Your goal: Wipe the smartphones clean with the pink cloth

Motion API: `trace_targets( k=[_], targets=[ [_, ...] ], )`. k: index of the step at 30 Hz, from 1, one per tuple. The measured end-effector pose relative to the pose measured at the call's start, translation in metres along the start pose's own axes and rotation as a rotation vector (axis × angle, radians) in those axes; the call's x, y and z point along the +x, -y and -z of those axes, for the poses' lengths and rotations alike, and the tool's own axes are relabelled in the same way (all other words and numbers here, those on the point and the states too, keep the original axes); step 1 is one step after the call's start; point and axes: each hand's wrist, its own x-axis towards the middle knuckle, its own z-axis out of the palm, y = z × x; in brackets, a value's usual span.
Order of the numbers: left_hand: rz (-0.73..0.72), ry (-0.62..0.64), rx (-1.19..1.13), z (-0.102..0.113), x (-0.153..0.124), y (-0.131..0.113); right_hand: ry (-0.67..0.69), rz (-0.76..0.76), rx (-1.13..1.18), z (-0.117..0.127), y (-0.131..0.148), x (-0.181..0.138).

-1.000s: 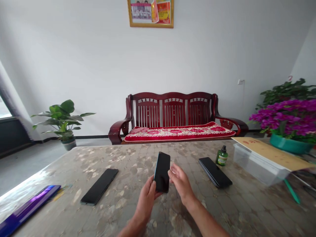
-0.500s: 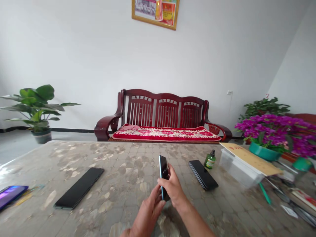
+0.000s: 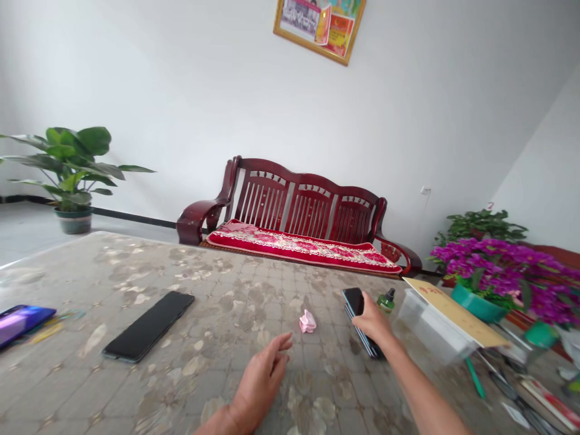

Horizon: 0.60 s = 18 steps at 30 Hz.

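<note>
My right hand point(image 3: 373, 320) grips a smartphone point(image 3: 352, 300) that lies on top of a stack of dark phones at the right. Fingers and thumb wrap around its near part. My left hand point(image 3: 265, 377) is over the table, holding nothing, its fingers loosely bent and a little apart. Just beyond it lies a small crumpled pink piece point(image 3: 307, 322), perhaps cloth or paper. On the left a black smartphone point(image 3: 149, 327) lies flat, screen up. At the far left edge is another phone with a lit purple-blue screen point(image 3: 22, 323).
A small green bottle point(image 3: 386, 299) stands just right of the phone stack. Beyond it are a clear plastic box point(image 3: 430, 326) with a tan envelope point(image 3: 455, 311) on top, a green pen point(image 3: 475, 377) and purple flowers point(image 3: 493, 266). A wooden bench point(image 3: 290, 205) stands behind the table point(image 3: 217, 290).
My right hand has carried the phone rightward from the middle onto the stack. My left hand has let go of it. The pink piece now shows. The view has tilted.
</note>
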Motion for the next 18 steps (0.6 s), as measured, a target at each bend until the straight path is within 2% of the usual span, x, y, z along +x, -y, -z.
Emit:
trace_targets(
  k=[5, 11, 18],
  targets=[
    [-0.019, 0.024, 0.069, 0.0, -0.001, -0.005, 0.043, -0.032, -0.114, 0.002, -0.021, 0.004],
    [-0.033, 0.043, 0.182, 0.002, -0.001, -0.012, 0.119, -0.034, -0.129, -0.004, -0.028, 0.012],
    [-0.048, 0.072, 0.197, 0.002, -0.001, -0.017, 0.159, -0.047, -0.122, -0.007, -0.032, 0.017]
  ],
)
